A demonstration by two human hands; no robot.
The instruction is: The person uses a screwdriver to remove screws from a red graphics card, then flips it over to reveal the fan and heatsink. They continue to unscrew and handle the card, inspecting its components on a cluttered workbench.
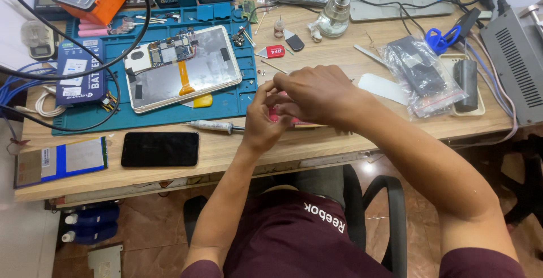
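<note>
Though half hidden, hands (294,105) round pink thing (274,115).

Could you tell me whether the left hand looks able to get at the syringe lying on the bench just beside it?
Probably yes: the syringe lies just left of the left hand with bare wood between, though that hand is busy on a small red thing.

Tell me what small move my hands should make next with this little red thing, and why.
Probably lower the small red item onto the wooden desk first. Both the left hand and right hand are pinched around it, hiding it, while the opened tablet lies untouched on the blue mat.
</note>
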